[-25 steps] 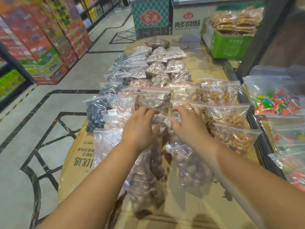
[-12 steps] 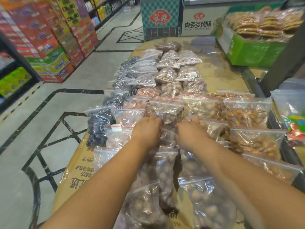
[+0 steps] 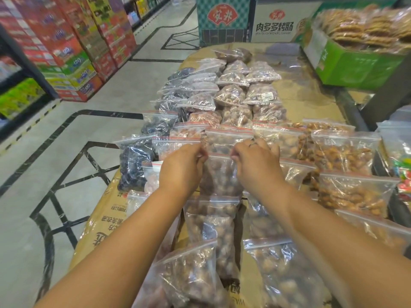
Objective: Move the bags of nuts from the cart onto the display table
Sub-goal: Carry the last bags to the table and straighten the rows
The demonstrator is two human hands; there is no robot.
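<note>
A clear zip bag of brown nuts [image 3: 220, 174] lies in the middle column of the display table [image 3: 311, 94], which is covered in flattened cardboard. My left hand [image 3: 182, 167] pinches the bag's top left corner and my right hand [image 3: 258, 163] pinches its top right corner. Several more bags of nuts lie in rows around it: dark ones [image 3: 135, 161] at the left, orange-brown ones [image 3: 347, 152] at the right, more brown ones [image 3: 193, 276] nearer to me. The cart is out of view.
A green box of flat cakes [image 3: 355, 63] stands at the table's far right. Bags of coloured candy [image 3: 402, 174] sit beyond the right edge. Stacked red cartons [image 3: 66, 52] line the aisle at the left, across a tiled floor. A freezer cabinet [image 3: 255, 18] stands beyond the table.
Both hands have moved forward along the middle column and now hold the top corners of one bag. The view has shifted closer over the table.
</note>
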